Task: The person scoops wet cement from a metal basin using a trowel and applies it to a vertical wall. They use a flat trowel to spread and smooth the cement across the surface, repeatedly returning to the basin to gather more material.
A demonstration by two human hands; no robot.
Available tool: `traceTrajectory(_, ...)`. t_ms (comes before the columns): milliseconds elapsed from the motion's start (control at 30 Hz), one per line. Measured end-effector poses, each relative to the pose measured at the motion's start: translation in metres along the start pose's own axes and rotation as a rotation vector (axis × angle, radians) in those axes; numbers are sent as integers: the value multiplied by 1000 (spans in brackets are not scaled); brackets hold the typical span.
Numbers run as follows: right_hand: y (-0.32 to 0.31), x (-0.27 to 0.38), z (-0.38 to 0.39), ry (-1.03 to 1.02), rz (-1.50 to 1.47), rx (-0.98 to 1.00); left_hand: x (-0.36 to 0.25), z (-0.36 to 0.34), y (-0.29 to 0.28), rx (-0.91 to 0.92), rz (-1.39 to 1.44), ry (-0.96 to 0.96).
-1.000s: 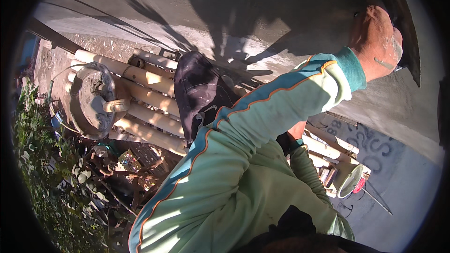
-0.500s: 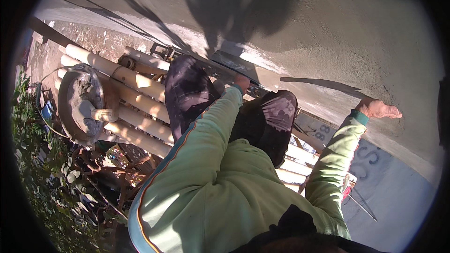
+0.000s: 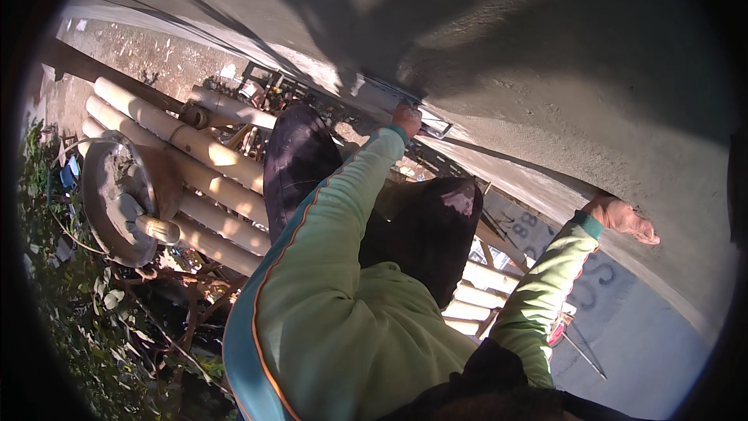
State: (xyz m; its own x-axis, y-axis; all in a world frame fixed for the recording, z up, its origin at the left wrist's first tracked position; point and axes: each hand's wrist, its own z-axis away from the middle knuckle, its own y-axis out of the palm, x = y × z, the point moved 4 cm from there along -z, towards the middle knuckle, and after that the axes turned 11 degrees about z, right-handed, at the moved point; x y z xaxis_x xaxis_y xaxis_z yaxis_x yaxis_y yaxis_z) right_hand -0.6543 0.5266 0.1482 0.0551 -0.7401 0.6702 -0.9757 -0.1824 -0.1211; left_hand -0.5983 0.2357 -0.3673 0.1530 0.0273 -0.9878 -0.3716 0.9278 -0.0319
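In my left hand [image 3: 407,118] is a flat, rectangular plastering trowel [image 3: 435,126], the fingers closed around its grip. Its blade lies tilted against the lower part of a grey plastered wall [image 3: 538,86], and my hand hides the handle. Farther right, my right hand [image 3: 623,218] rests on the wall near its lower edge. Its fingers stretch to the right along the plaster, with no tool seen in them. A dark narrow strip, perhaps a shadow, runs along the wall between the two hands.
Bamboo poles [image 3: 206,144] form a platform beneath me. On its left stands a bucket [image 3: 87,199] of grey mortar with a handled tool [image 3: 156,228] in it. Leafy plants [image 3: 86,320] grow at lower left. A blue-grey painted surface [image 3: 623,343] lies at lower right.
My left hand has moved slightly up with the trowel, whose blade now shows more edge-on against the wall. My right hand stays on the wall, while the whole view has shifted a little.
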Motion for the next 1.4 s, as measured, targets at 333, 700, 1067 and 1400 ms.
traceTrajectory(333,0,0,4,-54,98,-56,-317,106,20,-165,208,409)
traceTrajectory(700,-4,2,6,-1,-62,-10,55,-13,-25,-113,306,-305)
traceTrajectory(1067,-1,-10,0,-133,104,-72,-311,36,-52,-114,88,-37)
traceTrajectory(1400,-3,5,3,-91,116,-74,-343,79,-42,55,291,357)
